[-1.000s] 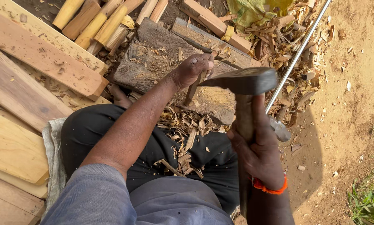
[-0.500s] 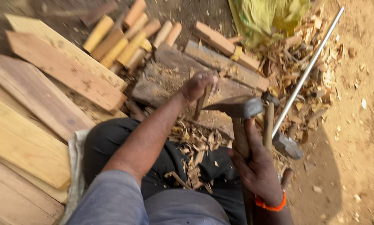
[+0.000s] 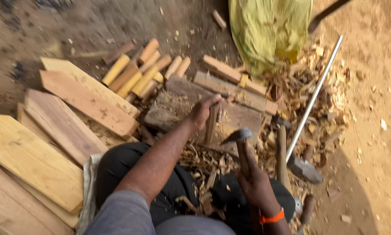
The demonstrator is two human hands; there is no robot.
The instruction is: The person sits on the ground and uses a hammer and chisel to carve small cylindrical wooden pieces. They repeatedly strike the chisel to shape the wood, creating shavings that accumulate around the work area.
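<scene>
Left hand [image 3: 203, 112] is wrapped around a short wooden stick [image 3: 211, 124], holding it upright on the chopping block [image 3: 178, 109]. Right hand [image 3: 253, 180] has a closed fist on the handle of a small axe [image 3: 239, 141], blade just beside the stick.

Wood stick [image 3: 211, 124] in left hand [image 3: 203, 112]: pale, raw, matt. Adze [image 3: 238, 138] in right hand [image 3: 255, 185]: dark dull metal head, worn brown wood handle. Chopping block [image 3: 178, 109]: rough grey wood, surface cut and dusty. Planks [image 3: 52, 143]: light sawn wood, matt, fairly smooth. Short billets [image 3: 139, 72]: yellowish and reddish wood, split, rough. Shavings [image 3: 204, 167]: dry, curled wood. Long rod [image 3: 315, 95]: bright smooth metal, some shine. Sack [image 3: 269, 30]: yellow woven plastic, slightly glossy. Wristband [image 3: 271, 216]: orange, smooth. Ground [image 3: 369, 130]: dry sandy earth.
</scene>
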